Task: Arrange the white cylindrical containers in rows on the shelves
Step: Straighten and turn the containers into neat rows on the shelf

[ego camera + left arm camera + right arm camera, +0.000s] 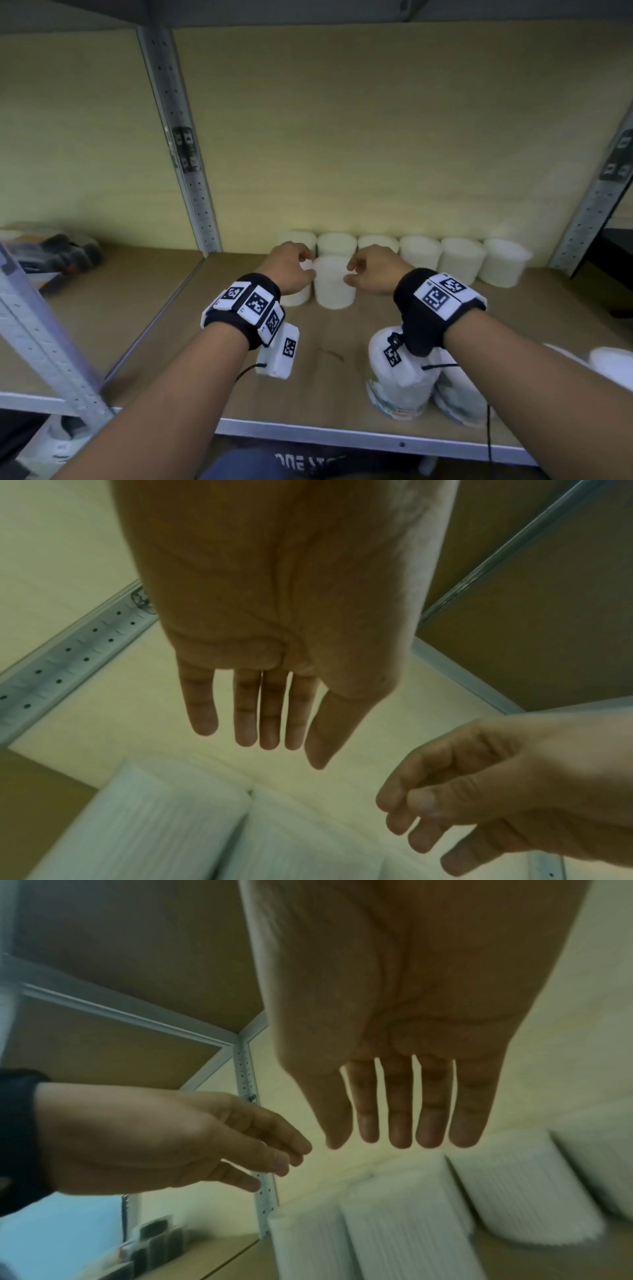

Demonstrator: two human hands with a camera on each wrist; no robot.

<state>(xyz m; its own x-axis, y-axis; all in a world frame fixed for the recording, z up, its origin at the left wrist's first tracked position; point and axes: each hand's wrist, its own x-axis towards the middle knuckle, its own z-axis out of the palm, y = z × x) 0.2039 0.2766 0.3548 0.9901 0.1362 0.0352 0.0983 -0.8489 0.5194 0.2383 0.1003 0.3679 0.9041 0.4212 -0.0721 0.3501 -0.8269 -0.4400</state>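
Several white cylindrical containers (419,251) stand in a row against the back wall of the shelf (191,329). Two more stand just in front of that row at its left end: one (334,284) between my hands, the other (298,296) partly hidden under my left hand (294,270). My right hand (366,274) hovers at the right side of the middle container. The wrist views show the left hand's fingers (260,718) and the right hand's fingers (400,1110) straight and holding nothing, above the containers (154,818) (404,1226).
Wrapped packs of white containers (400,377) stand at the shelf's front edge under my right forearm, with more white items (613,366) at the far right. Perforated metal uprights (181,137) (596,202) flank the bay. A dark object (58,253) lies in the left bay.
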